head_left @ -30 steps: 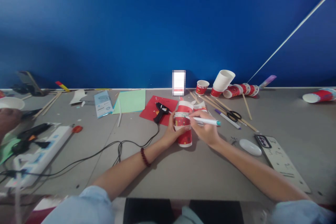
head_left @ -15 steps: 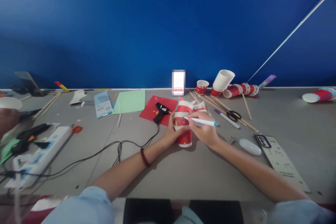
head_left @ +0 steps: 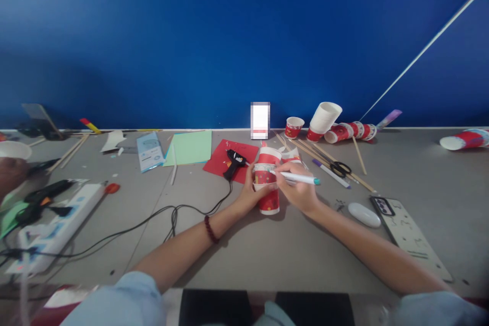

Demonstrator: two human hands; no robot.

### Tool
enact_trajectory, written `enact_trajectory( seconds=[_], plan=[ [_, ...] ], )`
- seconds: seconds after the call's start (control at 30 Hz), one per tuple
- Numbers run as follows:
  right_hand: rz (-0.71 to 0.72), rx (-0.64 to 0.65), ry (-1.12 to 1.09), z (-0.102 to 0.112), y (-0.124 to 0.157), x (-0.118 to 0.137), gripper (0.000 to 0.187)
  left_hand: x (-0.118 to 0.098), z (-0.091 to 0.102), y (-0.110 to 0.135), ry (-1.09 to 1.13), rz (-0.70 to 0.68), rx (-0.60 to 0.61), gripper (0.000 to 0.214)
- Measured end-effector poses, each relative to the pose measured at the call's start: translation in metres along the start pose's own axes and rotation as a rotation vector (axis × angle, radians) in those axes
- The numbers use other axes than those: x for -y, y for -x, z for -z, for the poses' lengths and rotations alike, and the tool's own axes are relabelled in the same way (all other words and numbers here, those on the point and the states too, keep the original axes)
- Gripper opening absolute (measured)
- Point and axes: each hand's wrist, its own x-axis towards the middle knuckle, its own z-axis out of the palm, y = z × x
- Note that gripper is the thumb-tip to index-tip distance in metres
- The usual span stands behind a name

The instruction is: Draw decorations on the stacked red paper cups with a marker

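1. At the middle of the desk [head_left: 267, 260], a stack of red paper cups [head_left: 269, 199] stands upright between the two hands.
2. The left hand [head_left: 247, 196] has its grip wrapped around the stack's left side.
3. The right hand [head_left: 298, 192] has its grip closed on a white marker [head_left: 300, 178]. The tip meets the upper cup and the teal end points right.
4. Just behind the stack, a black glue gun [head_left: 234, 159] lies on red paper [head_left: 217, 164].
5. Scissors [head_left: 341, 168] lie to the right, near the right hand.
6. Another person's hand [head_left: 10, 175] shows at the far left edge.
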Motion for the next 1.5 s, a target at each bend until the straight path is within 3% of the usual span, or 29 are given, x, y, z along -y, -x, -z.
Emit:
enact_trajectory(
  seconds=[0.27, 0.47, 0.67, 0.8, 1.2, 1.5],
  plan=[
    [0.071, -0.031, 0.032, 0.0, 0.0, -0.001, 0.01, 0.001, 0.001, -0.001, 0.02, -0.005, 0.012, 0.093],
    [0.015, -0.045, -0.032, 0.0, 0.001, -0.004, 0.008, 0.004, 0.004, -0.001, 0.004, 0.023, 0.003, 0.092],
    [-0.01, -0.087, -0.096, 0.001, 0.002, -0.006, 0.007, 0.019, 0.011, -0.01, 0.172, -0.081, 0.023, 0.072],
    [0.008, -0.082, -0.098, 0.002, 0.002, -0.006, 0.007, 0.021, 0.011, -0.012, 0.172, -0.091, 0.039, 0.066],
    [0.062, -0.039, -0.062, 0.001, -0.001, 0.0, 0.009, 0.01, 0.005, -0.003, 0.049, -0.043, 0.001, 0.083],
    [0.008, 0.013, -0.059, 0.003, -0.001, -0.002, 0.009, 0.012, 0.008, -0.005, 0.004, -0.049, 0.009, 0.092]
  ],
)
